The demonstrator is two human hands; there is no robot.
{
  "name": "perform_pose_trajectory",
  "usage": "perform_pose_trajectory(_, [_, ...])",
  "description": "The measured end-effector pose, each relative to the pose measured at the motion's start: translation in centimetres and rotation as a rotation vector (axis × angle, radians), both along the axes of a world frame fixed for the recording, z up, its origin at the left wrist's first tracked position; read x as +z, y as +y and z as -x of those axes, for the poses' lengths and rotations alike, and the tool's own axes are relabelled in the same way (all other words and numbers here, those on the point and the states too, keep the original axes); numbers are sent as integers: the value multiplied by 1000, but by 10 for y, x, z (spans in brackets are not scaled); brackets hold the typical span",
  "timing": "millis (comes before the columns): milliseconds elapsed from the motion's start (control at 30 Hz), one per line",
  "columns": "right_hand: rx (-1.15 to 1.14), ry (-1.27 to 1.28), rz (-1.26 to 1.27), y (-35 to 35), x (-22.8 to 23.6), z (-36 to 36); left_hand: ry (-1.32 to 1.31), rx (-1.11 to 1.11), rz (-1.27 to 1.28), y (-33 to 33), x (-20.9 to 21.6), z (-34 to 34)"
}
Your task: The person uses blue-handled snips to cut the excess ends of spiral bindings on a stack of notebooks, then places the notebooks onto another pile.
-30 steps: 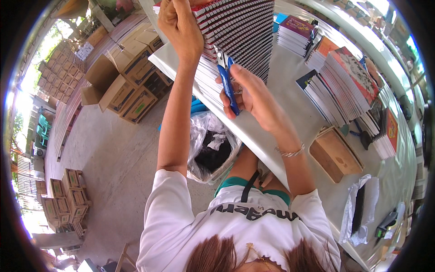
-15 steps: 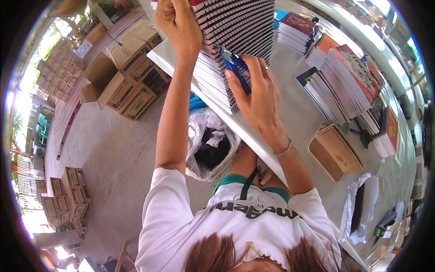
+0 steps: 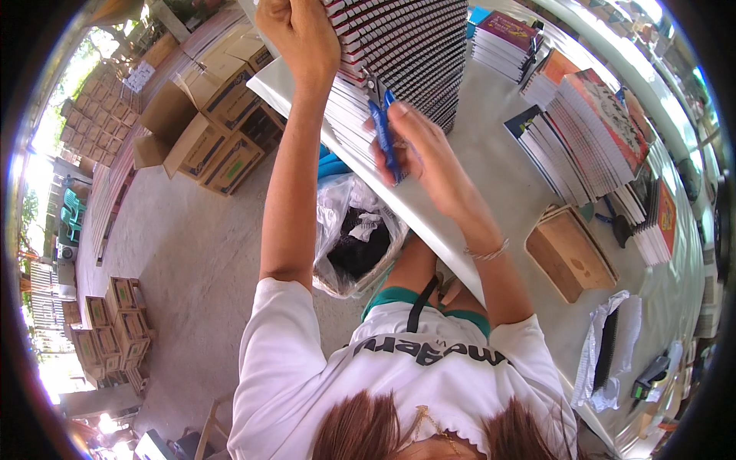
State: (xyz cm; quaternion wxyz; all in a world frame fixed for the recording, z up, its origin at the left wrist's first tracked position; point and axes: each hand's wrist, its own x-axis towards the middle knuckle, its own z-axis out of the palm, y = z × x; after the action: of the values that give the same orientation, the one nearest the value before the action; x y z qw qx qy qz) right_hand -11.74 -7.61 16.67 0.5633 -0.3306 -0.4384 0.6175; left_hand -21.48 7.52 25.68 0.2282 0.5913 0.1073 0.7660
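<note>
A tall stack of spiral-bound notebooks [image 3: 418,54] stands on the table, with dark coils along the side facing right and white page edges at lower left. High on its left side my left hand [image 3: 303,42] is closed with curled fingers, apparently gripping the edge of an upper notebook; the fingertips are hidden. My right hand [image 3: 433,153], slightly blurred, holds blue-handled pliers [image 3: 383,126]. Their metal jaws point up at the corner of the stack where the coil ends stick out, and the two handles are spread apart.
More notebook piles [image 3: 579,130] lie on the white table [image 3: 491,169] at right, near a wooden box [image 3: 571,253] and a white wrapper with black coils [image 3: 609,349]. Below the table edge stands a plastic-lined bin [image 3: 333,245]. Cardboard boxes [image 3: 222,153] are stacked on the floor at left.
The pliers have turned more upright and shifted slightly left, and their handles are held differently. My right hand has rolled and dropped a little. My left hand has hardly moved.
</note>
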Motion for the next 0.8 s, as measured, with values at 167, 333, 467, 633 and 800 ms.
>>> perform_pose_trajectory(167, [-565,-574,-225,-7,2,12,-45,-45,7,-1,1,-5])
perform_pose_trajectory(333, [-1023,-1164,-581,1,-13,14,-30,-19,-22,0,1,0])
perform_pose_trajectory(467, [-1012,-1195,-537,3,-14,15,-29,-18,2,-4,2,-3])
perform_pose_trajectory(633, [-658,-719,-357,2,-10,11,-37,-30,-52,1,1,-4])
perform_pose_trajectory(800, [-140,-198,-53,-2,4,-5,-29,-49,-12,1,1,-2])
